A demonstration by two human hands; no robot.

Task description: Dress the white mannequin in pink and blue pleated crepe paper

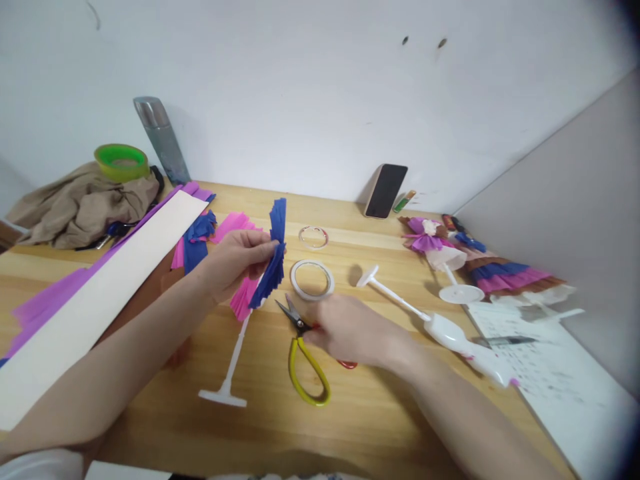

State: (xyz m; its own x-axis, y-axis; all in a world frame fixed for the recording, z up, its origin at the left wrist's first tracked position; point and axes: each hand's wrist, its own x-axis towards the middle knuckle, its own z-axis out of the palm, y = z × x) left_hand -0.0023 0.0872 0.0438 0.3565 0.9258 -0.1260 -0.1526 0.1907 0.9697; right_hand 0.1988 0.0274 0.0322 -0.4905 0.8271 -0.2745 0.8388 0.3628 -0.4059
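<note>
My left hand (240,263) pinches a gathered strip of blue crepe paper (273,280) between thumb and fingers. The strip fans out above and below the pinch. Pink crepe paper (243,297) shows behind it, over a white stand (235,360) with a flat base; whether my hand also holds the stand is hidden. My right hand (337,327) is curled over the red handle of the scissors (300,325). Their blades are apart and point up-left, and the other handle loop is yellow. Just above my right hand lies a roll of white tape (313,279).
A white doll body on a stand (445,331) lies right, beside a written sheet (560,373). Dressed figures (515,277) lie beyond. A phone (386,191) leans on the wall. Left are a long cream strip (110,287), brown cloth (85,207), green tape (121,163) and a bottle (163,140).
</note>
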